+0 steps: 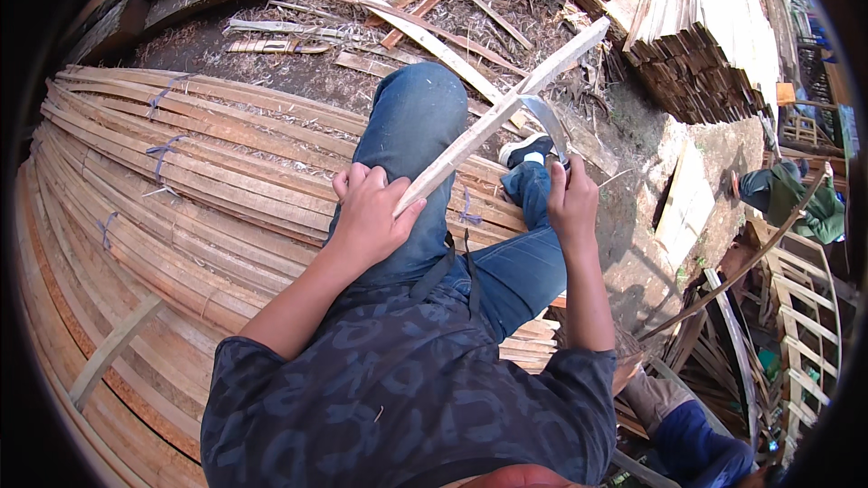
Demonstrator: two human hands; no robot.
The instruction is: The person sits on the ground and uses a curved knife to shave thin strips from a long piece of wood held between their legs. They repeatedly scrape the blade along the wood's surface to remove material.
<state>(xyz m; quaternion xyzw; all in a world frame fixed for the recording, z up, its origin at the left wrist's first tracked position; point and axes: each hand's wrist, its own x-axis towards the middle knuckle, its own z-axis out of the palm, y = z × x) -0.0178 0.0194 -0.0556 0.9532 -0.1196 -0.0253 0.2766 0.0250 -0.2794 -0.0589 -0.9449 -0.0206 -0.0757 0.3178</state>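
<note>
My left hand (369, 208) is closed around the near end of a long, pale wooden strip (470, 140). The strip lies across my raised knee and slants up to the far right, its far end in the air. In my right hand (573, 203) is a knife (549, 122) with a broad, bent-looking metal blade; my fingers cover its handle. The blade's tip meets the strip's side, or nearly so, past my knee; whether it cuts in, I cannot tell.
I sit on bundled wooden strips (235, 208) tied with bluish cord. Shavings and loose slats (425, 36) litter the ground ahead. A stack of boards (696, 45) stands far right. One person in green (800, 203) is at right; another in blue (696, 447) is at lower right, close by.
</note>
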